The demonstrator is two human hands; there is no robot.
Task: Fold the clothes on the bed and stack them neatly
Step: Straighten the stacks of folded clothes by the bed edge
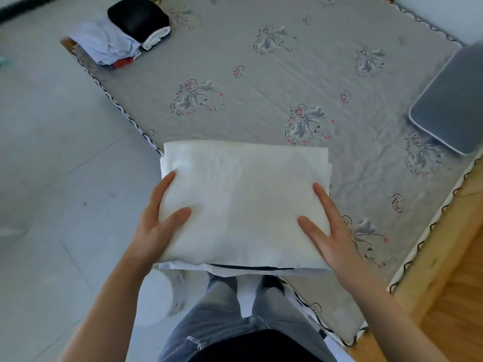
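A folded white garment [243, 202] lies at the near corner of the bed, with thin layers and a dark edge showing under its near side. My left hand [156, 223] grips its left edge, thumb on top and fingers beneath. On the right edge my right hand [326, 226] holds it the same way. Far off at the bed's back left corner sits a stack of folded clothes: a black piece [138, 18], a white one [156, 39], a pale lilac one [104, 44] and a red one [122, 62].
The bed sheet [261, 82] is grey with a flower print and lies mostly bare. A grey pillow [452, 100] rests at the right edge. The wooden bed frame [444, 231] runs along the right. Pale tiled floor [52, 165] is on the left.
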